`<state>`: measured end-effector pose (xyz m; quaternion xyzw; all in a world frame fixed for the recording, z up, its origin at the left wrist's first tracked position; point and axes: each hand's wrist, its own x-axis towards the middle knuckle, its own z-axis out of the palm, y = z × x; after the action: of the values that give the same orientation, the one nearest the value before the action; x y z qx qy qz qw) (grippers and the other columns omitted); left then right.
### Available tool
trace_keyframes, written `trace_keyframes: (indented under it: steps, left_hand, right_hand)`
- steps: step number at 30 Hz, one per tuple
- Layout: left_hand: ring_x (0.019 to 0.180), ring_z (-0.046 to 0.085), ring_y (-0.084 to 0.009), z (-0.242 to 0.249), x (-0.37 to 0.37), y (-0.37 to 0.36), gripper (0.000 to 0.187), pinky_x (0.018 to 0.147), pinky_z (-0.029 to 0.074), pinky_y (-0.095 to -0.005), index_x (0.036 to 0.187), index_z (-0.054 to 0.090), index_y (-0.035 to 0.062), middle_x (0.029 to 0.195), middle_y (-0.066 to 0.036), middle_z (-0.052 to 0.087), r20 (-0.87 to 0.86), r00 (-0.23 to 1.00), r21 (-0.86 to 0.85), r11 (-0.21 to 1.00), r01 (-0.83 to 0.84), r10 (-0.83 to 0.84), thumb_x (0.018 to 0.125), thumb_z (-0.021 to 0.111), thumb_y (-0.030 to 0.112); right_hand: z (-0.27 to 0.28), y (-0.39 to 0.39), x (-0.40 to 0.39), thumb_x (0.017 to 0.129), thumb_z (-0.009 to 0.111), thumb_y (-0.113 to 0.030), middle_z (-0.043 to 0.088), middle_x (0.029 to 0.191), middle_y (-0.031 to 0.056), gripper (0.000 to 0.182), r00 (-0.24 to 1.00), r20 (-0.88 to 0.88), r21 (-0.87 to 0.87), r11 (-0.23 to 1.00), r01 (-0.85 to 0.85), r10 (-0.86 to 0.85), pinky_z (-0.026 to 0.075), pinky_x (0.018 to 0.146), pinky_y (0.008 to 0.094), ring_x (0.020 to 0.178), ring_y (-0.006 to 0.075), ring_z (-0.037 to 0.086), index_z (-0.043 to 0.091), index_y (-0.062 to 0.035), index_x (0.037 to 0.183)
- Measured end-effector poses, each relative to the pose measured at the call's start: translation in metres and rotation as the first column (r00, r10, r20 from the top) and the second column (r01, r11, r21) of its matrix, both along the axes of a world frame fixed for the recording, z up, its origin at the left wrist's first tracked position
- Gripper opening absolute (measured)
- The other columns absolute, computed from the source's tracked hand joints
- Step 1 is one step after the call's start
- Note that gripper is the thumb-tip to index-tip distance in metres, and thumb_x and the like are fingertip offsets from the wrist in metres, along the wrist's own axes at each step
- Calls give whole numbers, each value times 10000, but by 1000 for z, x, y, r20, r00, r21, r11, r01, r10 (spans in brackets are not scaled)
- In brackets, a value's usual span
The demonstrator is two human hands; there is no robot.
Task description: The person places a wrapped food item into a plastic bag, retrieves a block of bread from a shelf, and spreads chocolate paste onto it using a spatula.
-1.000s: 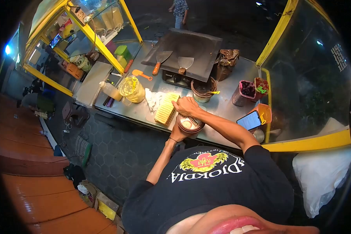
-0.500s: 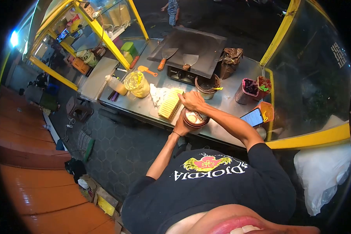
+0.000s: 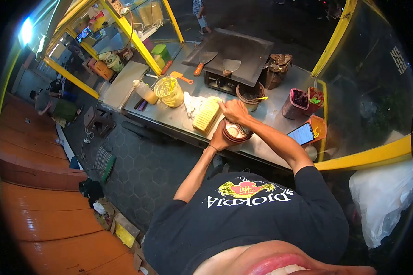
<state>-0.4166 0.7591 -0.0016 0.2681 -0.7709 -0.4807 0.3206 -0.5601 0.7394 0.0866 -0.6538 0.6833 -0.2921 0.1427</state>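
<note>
At the tub (image 3: 237,132), right hand (image 3: 235,111) still; distant person (image 3: 199,10) farther left

Metal counter (image 3: 273,110), black stove (image 3: 220,82), white cloth (image 3: 193,105), bottle (image 3: 146,93)

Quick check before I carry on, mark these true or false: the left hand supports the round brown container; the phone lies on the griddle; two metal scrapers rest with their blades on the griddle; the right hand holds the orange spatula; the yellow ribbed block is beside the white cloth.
1. The left hand supports the round brown container. True.
2. The phone lies on the griddle. False: it is beside the orange container.
3. Two metal scrapers rest with their blades on the griddle. True.
4. The right hand holds the orange spatula. False: the spatula lies on the counter.
5. The yellow ribbed block is beside the white cloth. True.
</note>
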Motion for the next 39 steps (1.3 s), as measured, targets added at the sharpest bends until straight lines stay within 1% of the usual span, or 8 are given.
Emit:
trace_keyframes:
  steps: [7,15,20,25,27,31,35,39]
  left_hand:
    - [1178,504,-256,19,4,3,972,1015,411,-367,1300,359,14,1258,-142,505,-48,998,23,999,49,-48,551,899,315]
    - [1249,445,-248,30,14,7,1075,1063,372,-374,1385,287,14,1341,-149,446,-24,1000,-22,1000,0,-1,548,906,283]
    - [1254,456,-278,54,41,-5,838,1074,348,-370,1372,360,16,1335,-195,471,177,972,14,988,151,-152,697,799,248]
    - [807,688,-251,69,77,-51,236,723,532,-342,1056,625,-4,945,-153,698,218,974,195,975,-107,64,933,515,165]
    - [843,682,-270,66,70,-74,219,754,528,-367,1018,639,9,931,-151,697,146,939,-29,950,-312,312,934,509,164]
    - [1241,459,-391,19,43,-112,499,1029,387,-410,1306,459,-41,1323,-278,477,227,905,-517,832,-199,358,885,580,198]
    - [1298,354,-448,10,27,-109,749,1089,301,-455,1401,332,-45,1423,-316,325,450,837,-561,828,-8,313,803,667,259]
    - [1281,365,-447,12,34,-120,785,1072,325,-456,1409,332,-26,1447,-300,296,386,907,-443,896,24,166,775,700,253]
  right_hand:
    - [-8,-13,8,946,428,-420,562,648,310,586,1000,-28,-2,1000,5,-5,472,617,514,609,467,578,658,35,656]
    - [1,-13,2,925,511,-302,586,606,222,486,976,-215,-399,909,-123,38,444,608,471,577,370,575,609,27,581]
    - [19,29,-44,954,541,-276,473,523,34,478,928,355,-373,893,253,-114,314,468,348,466,169,409,482,-8,562]
    - [-38,102,-113,980,525,-317,358,562,-46,475,438,879,-153,759,633,-188,246,463,273,509,70,328,406,-108,572]
    - [-57,127,-118,982,523,-320,357,558,-36,482,409,880,-141,688,712,-242,254,473,270,514,68,334,425,-92,568]
    - [-89,130,-99,990,511,-298,338,558,-28,488,478,711,-106,593,798,-516,279,490,287,525,87,347,428,-51,576]
    - [-114,99,-73,976,511,-221,504,612,47,384,715,374,-548,481,684,-591,382,570,350,577,161,447,483,37,693]
    - [-103,102,-66,977,497,-209,558,704,61,295,624,334,-230,581,781,-706,437,609,311,611,180,547,575,32,825]
